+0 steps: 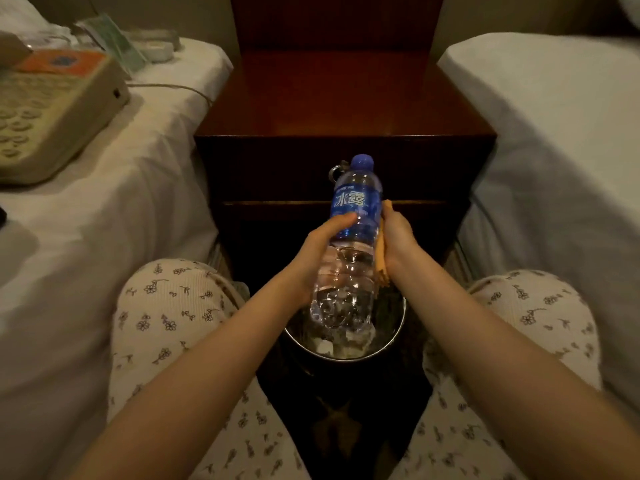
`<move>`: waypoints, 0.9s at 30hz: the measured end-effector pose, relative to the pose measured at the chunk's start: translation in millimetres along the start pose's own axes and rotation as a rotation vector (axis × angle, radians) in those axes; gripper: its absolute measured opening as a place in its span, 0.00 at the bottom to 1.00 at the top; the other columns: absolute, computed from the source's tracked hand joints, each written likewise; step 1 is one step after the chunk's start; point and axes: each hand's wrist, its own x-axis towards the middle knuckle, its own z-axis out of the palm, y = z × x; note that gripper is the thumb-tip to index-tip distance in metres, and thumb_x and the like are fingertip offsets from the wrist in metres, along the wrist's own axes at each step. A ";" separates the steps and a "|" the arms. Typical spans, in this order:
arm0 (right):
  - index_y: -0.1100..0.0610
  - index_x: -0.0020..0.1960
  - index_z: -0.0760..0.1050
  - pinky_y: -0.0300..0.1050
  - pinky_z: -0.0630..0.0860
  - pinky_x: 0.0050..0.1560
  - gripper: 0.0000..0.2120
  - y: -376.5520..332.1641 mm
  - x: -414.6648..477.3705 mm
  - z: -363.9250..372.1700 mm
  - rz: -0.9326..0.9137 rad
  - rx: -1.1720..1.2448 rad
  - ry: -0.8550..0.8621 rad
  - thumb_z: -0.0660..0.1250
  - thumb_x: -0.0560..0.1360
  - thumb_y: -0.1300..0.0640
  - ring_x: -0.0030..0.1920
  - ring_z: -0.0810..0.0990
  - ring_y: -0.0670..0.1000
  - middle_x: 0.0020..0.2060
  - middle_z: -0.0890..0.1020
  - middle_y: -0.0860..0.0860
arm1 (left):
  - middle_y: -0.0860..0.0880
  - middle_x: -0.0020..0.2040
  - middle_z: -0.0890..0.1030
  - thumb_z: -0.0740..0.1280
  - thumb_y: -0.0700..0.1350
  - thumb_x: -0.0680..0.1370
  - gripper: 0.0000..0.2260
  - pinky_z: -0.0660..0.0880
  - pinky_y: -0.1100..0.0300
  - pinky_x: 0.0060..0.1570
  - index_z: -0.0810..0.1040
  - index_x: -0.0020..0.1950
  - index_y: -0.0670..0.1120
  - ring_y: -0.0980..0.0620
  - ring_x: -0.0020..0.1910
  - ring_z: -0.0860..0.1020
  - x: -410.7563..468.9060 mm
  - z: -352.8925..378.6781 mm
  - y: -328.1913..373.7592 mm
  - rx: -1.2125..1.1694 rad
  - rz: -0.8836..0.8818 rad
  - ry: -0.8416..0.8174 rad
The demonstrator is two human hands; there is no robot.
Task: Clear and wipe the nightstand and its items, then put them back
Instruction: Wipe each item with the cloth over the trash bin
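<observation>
A clear plastic water bottle [349, 237] with a blue cap and blue label is held upright, leaning slightly, in front of the dark wooden nightstand [339, 109]. My left hand [320, 251] grips its middle from the left, thumb on the label. My right hand [398, 239] presses an orange cloth [381, 258] against the bottle's right side. The nightstand top is bare. A beige telephone [52, 112] lies on the left bed, with papers [114, 39] and a white remote-like item [156, 46] behind it.
A round metal bin [398, 327] with scraps inside stands on the floor below the bottle, between my knees. White beds flank the nightstand, left bed [145, 188] and right bed [554, 150]. A phone cord [180, 88] runs across the left bed.
</observation>
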 end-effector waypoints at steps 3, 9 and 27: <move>0.59 0.49 0.73 0.52 0.78 0.48 0.13 10.1 2.6 1.9 -0.181 -0.182 0.118 0.53 0.81 0.53 0.43 0.81 0.55 0.43 0.80 0.57 | 0.46 0.42 0.80 0.56 0.55 0.80 0.20 0.78 0.63 0.34 0.74 0.60 0.42 0.52 0.34 0.81 -0.4 3.7 0.9 -0.029 0.011 0.123; 0.55 0.57 0.63 0.40 0.75 0.40 0.09 21.2 -16.7 3.9 -0.621 -0.437 0.148 0.53 0.81 0.51 0.38 0.76 0.45 0.40 0.75 0.46 | 0.50 0.46 0.79 0.53 0.54 0.81 0.11 0.74 0.56 0.49 0.73 0.51 0.53 0.52 0.44 0.78 -4.3 5.8 3.7 0.153 0.168 0.233; 0.54 0.51 0.64 0.37 0.69 0.36 0.07 43.3 -24.4 0.5 -1.039 -0.825 -0.033 0.56 0.76 0.52 0.40 0.73 0.47 0.44 0.73 0.50 | 0.48 0.42 0.79 0.70 0.38 0.71 0.20 0.76 0.64 0.39 0.73 0.62 0.36 0.55 0.38 0.79 1.2 -12.8 16.8 -0.036 0.312 0.344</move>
